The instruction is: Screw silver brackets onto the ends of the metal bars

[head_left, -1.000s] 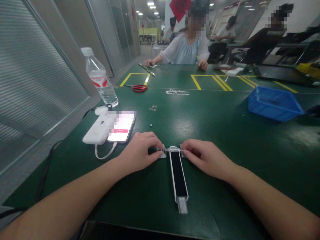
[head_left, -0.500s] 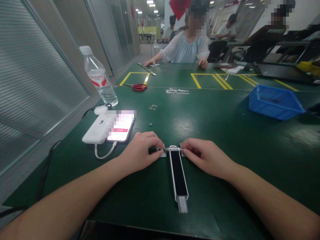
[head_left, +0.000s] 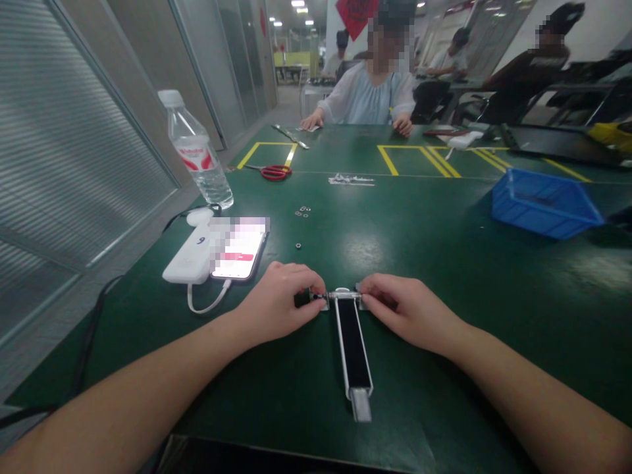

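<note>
On the green table (head_left: 434, 395) lies a T-shaped metal part (head_left: 354, 342), a long silver frame with a black strip along it and a flat grey tab at its near end. A short rod (head_left: 345, 295) crosses its far end, with a small metal bracket at each side. My left hand (head_left: 279, 296) is closed, thumb and fingers pinching the left bracket (head_left: 324, 303). On the other side, my right hand (head_left: 409, 309) pinches the right bracket, which the fingertips mostly cover. Beyond my left hand lies a small nut (head_left: 298, 245), with several small rings (head_left: 303, 212) farther off.
To the left are a water bottle (head_left: 200, 158), a white power bank (head_left: 190, 253) and a cabled phone (head_left: 241, 253). Red-handled scissors (head_left: 275, 172) and small silvery pieces (head_left: 351, 180) lie farther back. A blue bin (head_left: 546, 204) stands right. Across the table sits a person (head_left: 365, 92).
My left fingers have shifted slightly at the left bracket; the metal part stays in place. Across the table, the person's hand has moved a little to the right.
</note>
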The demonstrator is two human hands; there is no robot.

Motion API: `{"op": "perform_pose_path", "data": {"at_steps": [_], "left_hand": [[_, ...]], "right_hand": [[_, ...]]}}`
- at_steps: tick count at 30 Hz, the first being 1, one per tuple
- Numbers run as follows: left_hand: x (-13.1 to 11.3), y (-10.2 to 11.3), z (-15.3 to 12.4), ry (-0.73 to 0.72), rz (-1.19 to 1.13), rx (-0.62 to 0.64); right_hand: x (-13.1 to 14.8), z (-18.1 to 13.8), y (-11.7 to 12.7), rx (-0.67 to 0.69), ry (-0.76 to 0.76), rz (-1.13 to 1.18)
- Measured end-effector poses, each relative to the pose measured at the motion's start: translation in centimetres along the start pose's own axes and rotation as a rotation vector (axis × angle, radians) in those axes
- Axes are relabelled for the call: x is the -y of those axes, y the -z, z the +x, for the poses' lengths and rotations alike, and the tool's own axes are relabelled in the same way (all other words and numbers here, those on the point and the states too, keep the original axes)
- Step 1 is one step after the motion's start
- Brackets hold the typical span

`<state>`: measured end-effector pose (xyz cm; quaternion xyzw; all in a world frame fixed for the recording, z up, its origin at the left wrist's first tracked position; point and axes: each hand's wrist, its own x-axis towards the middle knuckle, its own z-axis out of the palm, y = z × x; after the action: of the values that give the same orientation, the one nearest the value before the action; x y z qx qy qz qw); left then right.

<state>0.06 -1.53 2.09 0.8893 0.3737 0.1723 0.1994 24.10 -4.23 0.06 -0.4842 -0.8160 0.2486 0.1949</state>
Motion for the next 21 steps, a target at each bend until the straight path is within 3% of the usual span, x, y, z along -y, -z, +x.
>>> {"op": "perform_pose_path", "data": {"at_steps": [21], "left_hand": [[0.21,-0.07,-0.01,0.003,0.100,0.009]], "right_hand": [[0.31,-0.11,0.20,0.004,0.002,-0.014]]}}
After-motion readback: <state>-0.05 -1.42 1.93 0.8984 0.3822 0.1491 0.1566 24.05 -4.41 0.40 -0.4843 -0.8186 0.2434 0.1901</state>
